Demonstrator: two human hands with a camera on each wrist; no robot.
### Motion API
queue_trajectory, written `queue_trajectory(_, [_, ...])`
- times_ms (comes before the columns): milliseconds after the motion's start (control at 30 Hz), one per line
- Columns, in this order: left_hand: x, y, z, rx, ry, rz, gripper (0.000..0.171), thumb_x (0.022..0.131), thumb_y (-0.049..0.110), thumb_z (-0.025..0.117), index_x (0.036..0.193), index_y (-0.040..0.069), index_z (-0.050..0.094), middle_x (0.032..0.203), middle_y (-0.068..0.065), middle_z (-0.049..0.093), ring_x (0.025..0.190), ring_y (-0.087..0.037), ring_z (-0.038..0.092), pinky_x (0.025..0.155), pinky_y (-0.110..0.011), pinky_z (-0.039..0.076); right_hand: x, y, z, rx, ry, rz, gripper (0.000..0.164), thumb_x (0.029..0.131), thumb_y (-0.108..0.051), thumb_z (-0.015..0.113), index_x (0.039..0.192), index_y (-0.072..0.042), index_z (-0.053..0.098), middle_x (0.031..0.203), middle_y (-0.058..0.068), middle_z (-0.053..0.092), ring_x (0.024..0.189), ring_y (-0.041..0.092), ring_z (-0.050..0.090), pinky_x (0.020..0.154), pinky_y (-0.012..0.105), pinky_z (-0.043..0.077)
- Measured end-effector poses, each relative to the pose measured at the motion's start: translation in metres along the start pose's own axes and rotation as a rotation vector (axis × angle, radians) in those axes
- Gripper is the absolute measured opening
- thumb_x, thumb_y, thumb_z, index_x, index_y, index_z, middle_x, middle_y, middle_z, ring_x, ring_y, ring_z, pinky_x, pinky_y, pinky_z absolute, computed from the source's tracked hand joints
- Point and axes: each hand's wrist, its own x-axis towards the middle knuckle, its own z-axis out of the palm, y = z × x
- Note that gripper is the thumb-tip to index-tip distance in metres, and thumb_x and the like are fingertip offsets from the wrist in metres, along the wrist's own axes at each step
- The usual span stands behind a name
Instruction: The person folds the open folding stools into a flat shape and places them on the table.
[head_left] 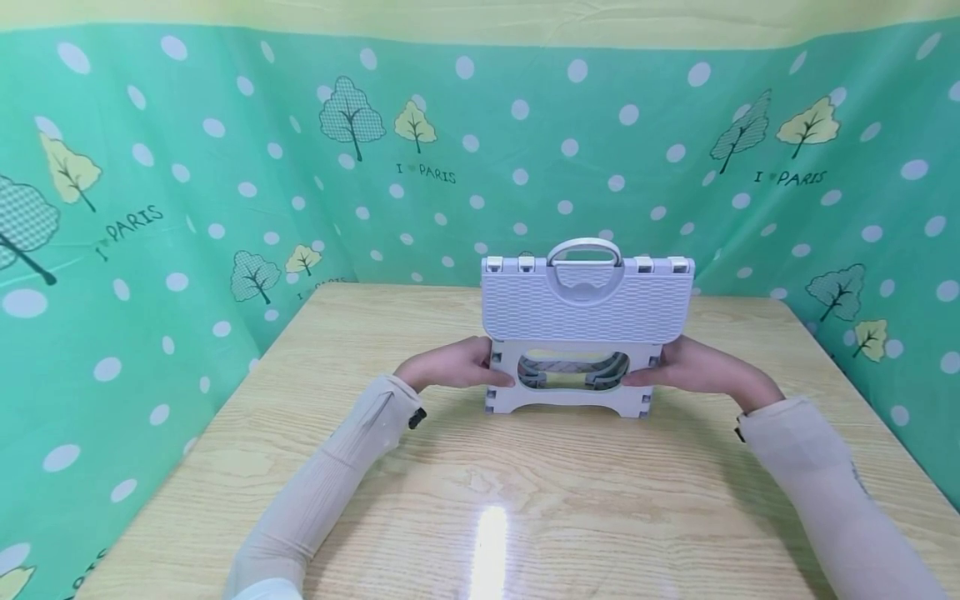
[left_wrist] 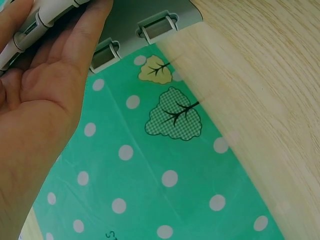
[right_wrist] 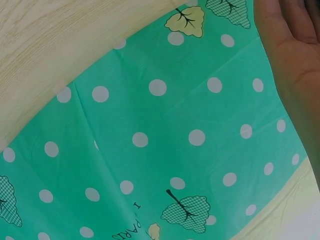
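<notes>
Gripping a pale folding stool (head_left: 588, 312) by both edges of its leg panel, the hands have their thumbs laid across the front and their other fingers partly hidden behind: the left hand (head_left: 467, 364) at the stool's left edge, the right hand (head_left: 693, 367) at its right. The stool is upright at the far part of a wood-grain tabletop (head_left: 585, 492), seat panel facing the person, carry handle (head_left: 588, 243) on top. Whether its feet touch the wood, I cannot tell. Nearer the person than the stool, a bright glare streak (head_left: 489, 554) lies on the grain. Behind the stool and to both sides hangs a green curtain (head_left: 525, 133) with white dots, trees and "PARIS" lettering, a yellow band above the stool.
</notes>
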Motion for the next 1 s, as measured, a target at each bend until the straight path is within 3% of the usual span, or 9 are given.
queue_trajectory(133, [-0.0004, 0.0004, 0.0000, 0.008, 0.002, -0.003, 0.053, 0.097, 0.013, 0.065, 0.145, 0.002, 0.044, 0.125, -0.011, 0.067, 0.102, -0.013, 0.066, 0.085, -0.043, 0.054, 0.0001, 0.0015, 0.0001, -0.007, 0.002, -0.003, 0.102, 0.085, -0.013, 0.080, 0.157, -0.019, 0.009, 0.155, 0.019, 0.026, 0.136, 0.041, 0.032, 0.105, 0.068, 0.031])
queue_trajectory(367, [-0.0002, -0.0003, -0.0002, 0.008, 0.002, 0.001, 0.056, 0.097, 0.013, 0.064, 0.146, 0.001, 0.041, 0.129, -0.012, 0.065, 0.110, -0.016, 0.066, 0.090, -0.031, 0.055, -0.0001, 0.0016, 0.0003, -0.004, 0.003, -0.009, 0.106, 0.084, -0.013, 0.081, 0.159, -0.023, 0.005, 0.158, 0.020, 0.022, 0.139, 0.041, 0.026, 0.107, 0.070, 0.025])
queue_trajectory(1000, [0.0013, -0.0009, -0.0005, 0.017, -0.001, 0.001, 0.055, 0.097, 0.013, 0.064, 0.146, 0.000, 0.042, 0.132, -0.011, 0.064, 0.111, -0.015, 0.065, 0.092, -0.032, 0.053, -0.0004, 0.0004, 0.0001, 0.017, 0.004, 0.013, 0.106, 0.084, -0.014, 0.081, 0.159, -0.022, 0.006, 0.158, 0.019, 0.022, 0.141, 0.041, 0.024, 0.107, 0.070, 0.025])
